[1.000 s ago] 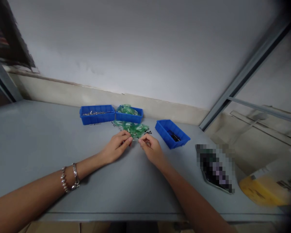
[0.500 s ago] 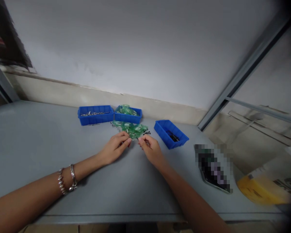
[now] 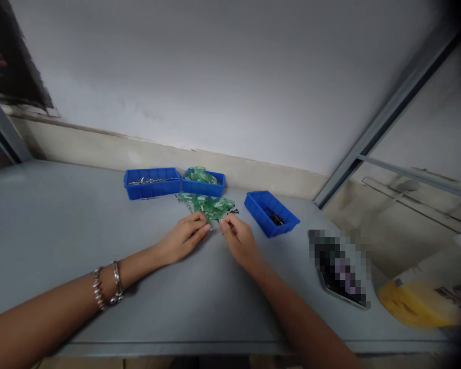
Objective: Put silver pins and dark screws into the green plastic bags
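Note:
Above the grey table, my left hand is closed in a pinch on a thin silver pin, which points towards the other hand. My right hand pinches a small dark piece, mostly hidden by its fingertips; its kind cannot be made out. Both hands' fingertips are close together. Just beyond them lies a heap of green translucent plastic with small pale pieces in it. Several black screws lie at the heap's right edge, and thin silver pieces lie along its left side.
A blue bin with silver pins stands at the back left. Beside it is another blue bin with green plastic. A third blue bin holds black pieces. A pixelated phone-like object and a yellow-and-clear package lie right.
The silver pin now shows more clearly between my fingertips, and my hands have shifted very slightly. The bins and the green heap have stayed in place.

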Tool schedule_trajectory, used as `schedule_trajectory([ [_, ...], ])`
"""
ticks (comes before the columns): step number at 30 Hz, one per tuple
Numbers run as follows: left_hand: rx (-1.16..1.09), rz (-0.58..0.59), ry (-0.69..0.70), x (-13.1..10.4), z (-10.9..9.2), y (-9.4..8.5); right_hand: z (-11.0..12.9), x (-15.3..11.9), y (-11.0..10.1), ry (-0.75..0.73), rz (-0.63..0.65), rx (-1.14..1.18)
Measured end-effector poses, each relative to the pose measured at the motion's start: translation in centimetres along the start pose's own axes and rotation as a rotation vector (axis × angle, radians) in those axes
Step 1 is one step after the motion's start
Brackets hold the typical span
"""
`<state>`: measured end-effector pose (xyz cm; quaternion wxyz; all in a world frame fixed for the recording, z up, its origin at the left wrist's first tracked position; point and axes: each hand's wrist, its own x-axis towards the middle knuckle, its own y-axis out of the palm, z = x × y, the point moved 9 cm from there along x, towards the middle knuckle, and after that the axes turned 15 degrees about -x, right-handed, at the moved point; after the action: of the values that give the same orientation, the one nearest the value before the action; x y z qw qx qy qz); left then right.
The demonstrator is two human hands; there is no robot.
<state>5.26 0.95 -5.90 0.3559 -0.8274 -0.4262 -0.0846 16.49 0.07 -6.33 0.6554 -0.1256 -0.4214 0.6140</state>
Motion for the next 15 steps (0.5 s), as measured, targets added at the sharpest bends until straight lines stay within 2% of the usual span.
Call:
schedule_trajectory([
  [2, -0.012, 0.02, 0.037, -0.1, -0.6, 0.3, 0.0, 0.0, -0.4, 0.0, -0.037, -0.045],
  [4, -0.005, -0.014, 0.051, -0.1, -1.1, 0.1, -0.1, 0.1, -0.3, 0.0, -0.032, -0.067],
  [10, 0.045, -0.203, -0.006, -0.2, -0.5, -2.1, 1.4, -0.5, 1.5, -0.105, 0.13, 0.004],
  [12, 0.049, -0.202, -0.01, -0.1, -0.2, -2.2, 1.9, -0.7, 1.4, -0.127, 0.122, 0.016],
  [15, 0.023, -0.1, -0.011, 0.0, 0.1, -1.1, 1.9, -0.6, 0.5, -0.105, 0.037, -0.021],
])
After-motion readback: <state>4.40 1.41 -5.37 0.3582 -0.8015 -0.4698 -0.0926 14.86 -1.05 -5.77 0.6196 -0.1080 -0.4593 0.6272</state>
